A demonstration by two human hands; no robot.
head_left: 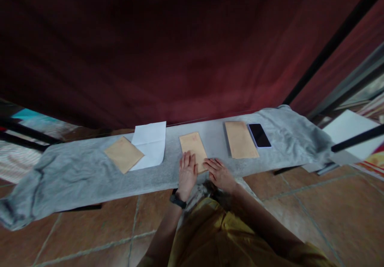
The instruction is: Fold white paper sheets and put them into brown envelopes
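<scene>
A tan paper envelope lies flat on the grey cloth in front of me, slightly slanted, with a faint reddish mark near its top. My left hand rests on its lower left part, fingers stretched out and pointing away from me. At the lower right edge, my right hand touches the envelope with its fingertips, fingers extended and pointing left. Neither hand grips anything. The palms hide part of the near edge.
A second tan envelope lies to the right, beside a dark-screened phone. On the left, another tan envelope overlaps a creased white sheet. The grey cloth covers a narrow bench before a dark red curtain.
</scene>
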